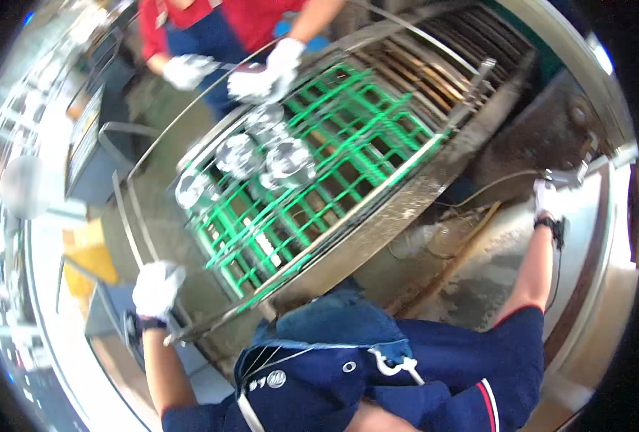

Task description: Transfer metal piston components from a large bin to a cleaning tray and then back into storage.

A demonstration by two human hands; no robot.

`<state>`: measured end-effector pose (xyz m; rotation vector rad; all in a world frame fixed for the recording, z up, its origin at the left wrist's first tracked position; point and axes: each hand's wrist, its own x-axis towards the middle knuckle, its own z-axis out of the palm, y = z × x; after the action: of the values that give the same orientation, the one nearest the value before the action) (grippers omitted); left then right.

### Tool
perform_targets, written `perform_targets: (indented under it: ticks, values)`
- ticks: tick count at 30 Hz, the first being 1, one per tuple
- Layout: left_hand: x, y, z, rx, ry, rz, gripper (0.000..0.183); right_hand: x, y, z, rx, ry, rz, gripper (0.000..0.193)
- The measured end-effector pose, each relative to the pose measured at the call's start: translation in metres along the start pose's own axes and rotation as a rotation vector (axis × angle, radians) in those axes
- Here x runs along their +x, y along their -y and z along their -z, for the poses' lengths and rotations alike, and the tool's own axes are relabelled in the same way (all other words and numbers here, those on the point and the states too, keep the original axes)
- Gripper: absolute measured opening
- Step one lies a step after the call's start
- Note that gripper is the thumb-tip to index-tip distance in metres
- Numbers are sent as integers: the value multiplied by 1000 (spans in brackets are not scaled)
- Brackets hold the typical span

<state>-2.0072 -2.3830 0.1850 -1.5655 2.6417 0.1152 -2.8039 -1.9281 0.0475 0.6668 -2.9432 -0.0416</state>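
Note:
My left hand (158, 288), in a white glove, is closed at the left end of a metal-framed conveyor. Thin metal rods (127, 219) run down into its grip. Far out to the right, my right hand (545, 196), also gloved, is closed around a grey metal handle-like piece (565, 177) by the metal wall; its exact kind is blurred. Between my arms, a green grid rack (327, 209) lies on the conveyor frame (377, 229). Several clear, shiny round glass pieces (289, 162) sit on its left half.
Across the rack stands a co-worker in a red top (251, 29), with white-gloved hands (265, 75) close to the glass. Dark slats (434, 68) continue beyond the rack. A yellow bin (89, 252) and grey cart (100, 147) are at left. A thin cable (488, 185) hangs at right.

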Motion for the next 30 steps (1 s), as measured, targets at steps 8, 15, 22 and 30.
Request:
perform_targets:
  ticks: [8,15,22,30]
  values:
    - [22,-8,5,384,82,31,66,-134,268,121,845,108,310,42]
    - [113,-28,-7,360,155,-260,55,-234,455,153,783,48,986,31]
    - [178,-27,-43,-167,330,-3,89,-259,491,124,653,-111,860,19]
    - [241,-29,-87,-519,356,281,109,-258,501,125,630,-149,805,16]
